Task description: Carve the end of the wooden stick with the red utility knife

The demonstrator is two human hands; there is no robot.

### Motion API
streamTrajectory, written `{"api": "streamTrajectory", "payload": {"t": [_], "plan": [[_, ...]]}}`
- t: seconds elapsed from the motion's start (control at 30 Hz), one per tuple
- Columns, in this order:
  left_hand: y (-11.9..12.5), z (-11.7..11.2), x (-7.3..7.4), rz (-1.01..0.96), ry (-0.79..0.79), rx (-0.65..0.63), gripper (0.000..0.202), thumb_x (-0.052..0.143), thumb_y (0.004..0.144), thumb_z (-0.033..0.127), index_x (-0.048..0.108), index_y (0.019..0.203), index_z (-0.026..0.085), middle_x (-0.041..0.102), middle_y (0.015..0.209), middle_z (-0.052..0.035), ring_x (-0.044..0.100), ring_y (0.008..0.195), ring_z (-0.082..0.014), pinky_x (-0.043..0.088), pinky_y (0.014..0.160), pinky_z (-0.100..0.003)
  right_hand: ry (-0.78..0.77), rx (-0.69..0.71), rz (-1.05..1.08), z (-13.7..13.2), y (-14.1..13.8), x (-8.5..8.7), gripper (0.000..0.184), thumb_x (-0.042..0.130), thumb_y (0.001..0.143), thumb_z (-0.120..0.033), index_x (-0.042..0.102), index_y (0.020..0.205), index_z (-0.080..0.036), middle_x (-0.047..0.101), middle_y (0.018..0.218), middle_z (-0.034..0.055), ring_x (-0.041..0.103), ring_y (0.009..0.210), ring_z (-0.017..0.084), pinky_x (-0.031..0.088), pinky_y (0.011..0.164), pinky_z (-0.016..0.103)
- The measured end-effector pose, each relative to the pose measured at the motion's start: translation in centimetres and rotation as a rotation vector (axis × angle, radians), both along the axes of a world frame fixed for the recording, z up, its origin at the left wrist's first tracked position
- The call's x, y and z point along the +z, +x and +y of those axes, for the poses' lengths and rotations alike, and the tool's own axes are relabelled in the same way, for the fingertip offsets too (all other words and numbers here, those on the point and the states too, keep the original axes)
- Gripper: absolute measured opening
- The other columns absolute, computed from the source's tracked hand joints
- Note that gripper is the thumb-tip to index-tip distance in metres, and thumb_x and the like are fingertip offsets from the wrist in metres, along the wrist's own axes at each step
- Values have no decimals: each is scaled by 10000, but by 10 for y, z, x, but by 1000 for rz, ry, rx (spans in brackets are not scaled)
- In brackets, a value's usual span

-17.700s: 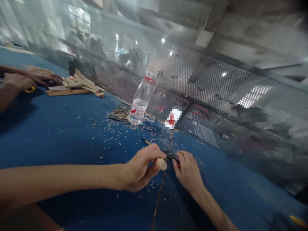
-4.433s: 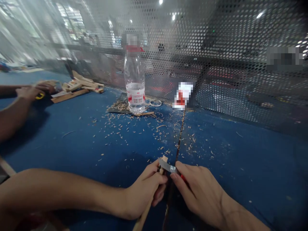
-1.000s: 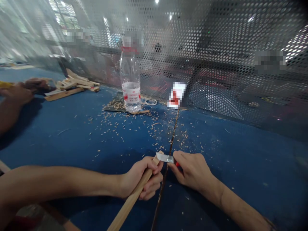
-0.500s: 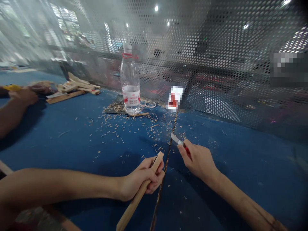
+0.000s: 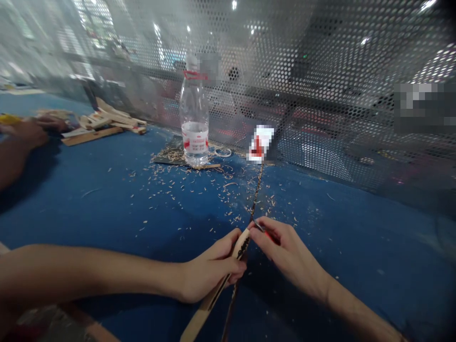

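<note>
My left hand (image 5: 213, 270) is wrapped round a wooden stick (image 5: 199, 317), which slants up from the bottom edge to its tip by my right hand. Dark markings show on the stick's face near that tip. My right hand (image 5: 280, 242) is closed on a utility knife (image 5: 271, 235) with a red handle. The knife's blade is at the stick's upper end, partly hidden by my fingers, and I cannot tell whether it touches the wood. Wood shavings (image 5: 228, 202) lie scattered on the blue table (image 5: 117, 204) beyond my hands.
A clear plastic bottle (image 5: 195, 118) stands behind the shavings, beside a dark flat sheet (image 5: 167, 161). Wood pieces (image 5: 107, 118) are piled at the back left, near another person's hand (image 5: 30, 133). A perforated metal screen (image 5: 320, 109) borders the table's far side. A dark seam (image 5: 258, 183) crosses the tabletop.
My right hand has moved left with the knife, bringing it to the stick's tip. The stick has turned in my left hand, so its dark-marked face now shows. The other person's hand has shifted left.
</note>
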State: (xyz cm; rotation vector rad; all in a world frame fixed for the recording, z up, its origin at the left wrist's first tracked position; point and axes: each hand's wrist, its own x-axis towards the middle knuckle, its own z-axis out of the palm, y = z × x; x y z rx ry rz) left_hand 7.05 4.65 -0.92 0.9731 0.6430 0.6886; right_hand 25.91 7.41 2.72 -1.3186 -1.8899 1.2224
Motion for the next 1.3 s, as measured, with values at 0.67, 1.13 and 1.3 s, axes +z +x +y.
{"api": "streamTrajectory", "payload": {"t": [0.67, 1.13, 1.3], "plan": [[-1, 13, -6, 34, -190, -115, 631, 645, 751, 867, 454, 707, 267, 341, 425, 114, 193, 355, -77, 94, 368, -249, -287, -149, 309, 2, -3, -9, 613, 769, 697, -810, 554, 822, -250, 353, 461, -148, 276, 372, 55, 247, 368, 218], [-3, 15, -8, 52, -178, -113, 664, 608, 763, 881, 480, 738, 230, 384, 429, 95, 253, 368, -80, 175, 373, -222, -281, -148, 348, -1, -6, -7, 634, 730, 707, -855, 537, 807, -259, 320, 503, -146, 227, 410, 56, 226, 378, 218], [2, 6, -14, 83, -73, 83, 599, 632, 819, 809, 503, 810, 224, 478, 565, 71, 396, 482, -109, 327, 458, -237, -259, -137, 340, 0, -5, -9, 599, 720, 745, -822, 540, 822, -255, 352, 524, -135, 256, 425, 61, 233, 390, 222]]}}
